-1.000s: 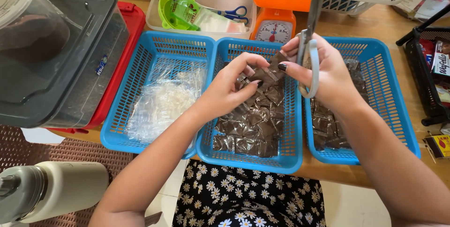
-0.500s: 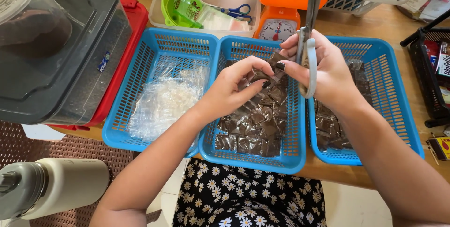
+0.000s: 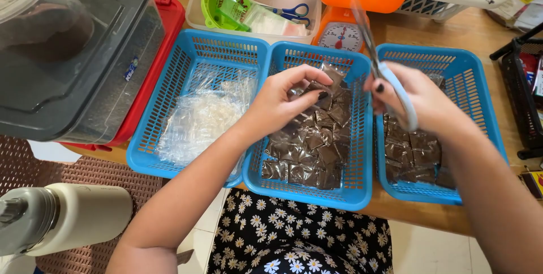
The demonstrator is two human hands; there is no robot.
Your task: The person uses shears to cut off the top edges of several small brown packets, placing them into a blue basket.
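Middle basket [image 3: 362,132] is full of dark sachets [image 3: 308,149]. Left hand [image 3: 283,101] is curled, pinching one sachet [image 3: 317,87] at its top edge over the pile. Right hand [image 3: 421,98] is closed on the scissors [image 3: 390,76], blades up, just beside. Sachet looks light, floppy and slick; best gripped by the sealed edge.

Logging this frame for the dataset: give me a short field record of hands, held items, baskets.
left hand: pinches a small dark packet over the middle basket
right hand: grips scissors, blades pointing up
middle basket: heaped with dark sealed packets
right basket: more dark packets
left basket: clear plastic bags
behind baskets: orange kitchen scale
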